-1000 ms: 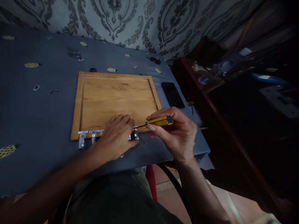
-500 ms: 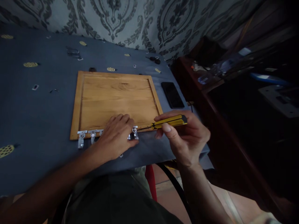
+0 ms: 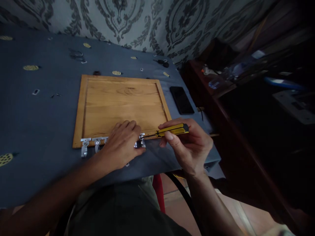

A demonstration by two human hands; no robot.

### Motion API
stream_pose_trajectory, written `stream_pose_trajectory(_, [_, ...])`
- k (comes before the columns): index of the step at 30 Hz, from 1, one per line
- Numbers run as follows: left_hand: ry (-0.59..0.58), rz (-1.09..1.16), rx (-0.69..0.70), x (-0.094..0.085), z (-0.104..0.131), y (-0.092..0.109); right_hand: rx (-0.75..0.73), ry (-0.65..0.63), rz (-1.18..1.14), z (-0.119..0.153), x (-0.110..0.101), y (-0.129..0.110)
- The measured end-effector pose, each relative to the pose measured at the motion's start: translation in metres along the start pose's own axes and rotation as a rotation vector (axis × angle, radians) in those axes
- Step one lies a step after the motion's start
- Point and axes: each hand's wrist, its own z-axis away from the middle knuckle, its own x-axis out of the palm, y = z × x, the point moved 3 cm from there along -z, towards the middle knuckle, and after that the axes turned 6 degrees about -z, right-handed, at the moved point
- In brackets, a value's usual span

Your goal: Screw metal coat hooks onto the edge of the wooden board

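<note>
A framed wooden panel (image 3: 123, 105) lies flat on the table, with several metal hinges along its near edge. My left hand (image 3: 124, 141) rests over that edge, its fingers wrapped round the rightmost hinge (image 3: 142, 139) and partly hiding it. In my right hand (image 3: 190, 142) is a yellow and black screwdriver (image 3: 172, 130), held nearly level between thumb and fingers. Its tip points left and meets the hinge near its top. Two hinges, one at the far left (image 3: 84, 146) and one beside it (image 3: 97, 143), show left of my left hand.
A black phone (image 3: 182, 100) lies right of the panel. Small screws (image 3: 58, 95) are on the blue tablecloth (image 3: 49, 121) to the left. Keys (image 3: 163, 63) lie at the back. A dark wooden unit (image 3: 221, 108) with a clear bottle stands at the right.
My right hand has moved left with the screwdriver, bringing its tip onto the hinge. My left hand has stayed almost still.
</note>
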Motion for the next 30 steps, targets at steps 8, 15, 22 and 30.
stream_pose_trajectory(8, [0.023, 0.006, 0.016, 0.001, 0.001, 0.000, -0.010, -0.112, 0.031, -0.005, -0.002, -0.003])
stream_pose_trajectory(15, [0.000, 0.006, 0.015, 0.001, 0.000, 0.000, -0.079, -0.236, 0.094, -0.010, -0.004, -0.007])
stream_pose_trajectory(22, [0.043, 0.005, 0.018, 0.003, 0.001, -0.001, -0.136, -0.140, 0.123, -0.004, 0.002, -0.002])
stream_pose_trajectory(30, [0.028, -0.007, 0.018, 0.002, 0.000, 0.000, -0.164, -0.100, 0.156, -0.002, 0.003, -0.001])
